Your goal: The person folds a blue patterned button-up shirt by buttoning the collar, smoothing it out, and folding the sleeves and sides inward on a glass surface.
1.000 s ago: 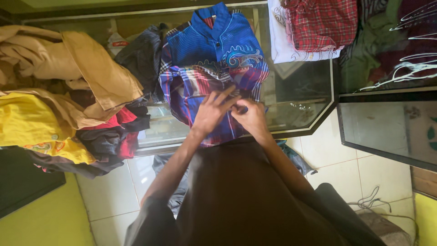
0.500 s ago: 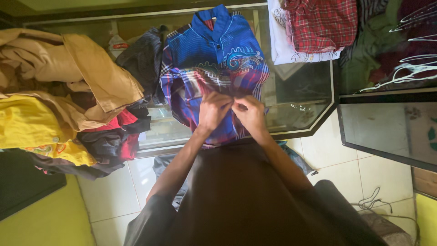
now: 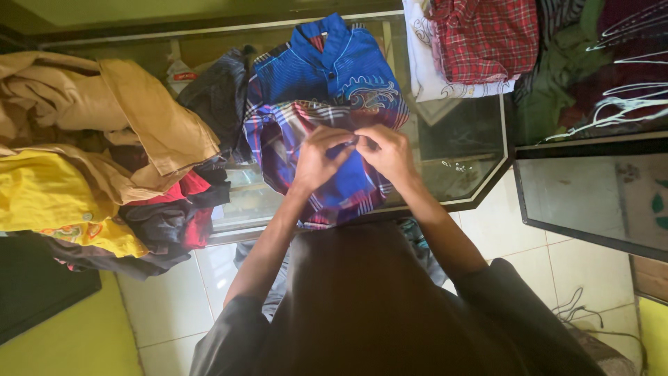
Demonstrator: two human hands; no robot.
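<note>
- Pinching a bit of cloth, the left hand (image 3: 316, 159) and the right hand (image 3: 388, 153) meet fingertip to fingertip over the plaid shirt (image 3: 327, 188). What sits between the fingers is too small to tell.
- That shirt lies flat right under both hands, on the glass counter (image 3: 459, 174). Its near end hangs past the edge, so a hard tug could make it slide off.
- Just past the fingertips lies a blue patterned shirt (image 3: 327, 69). Pulling the plaid one could drag it and mess it up.
- Left of the left hand sits a heap of clothes (image 3: 104, 153). A bumping elbow could tip it down.
</note>
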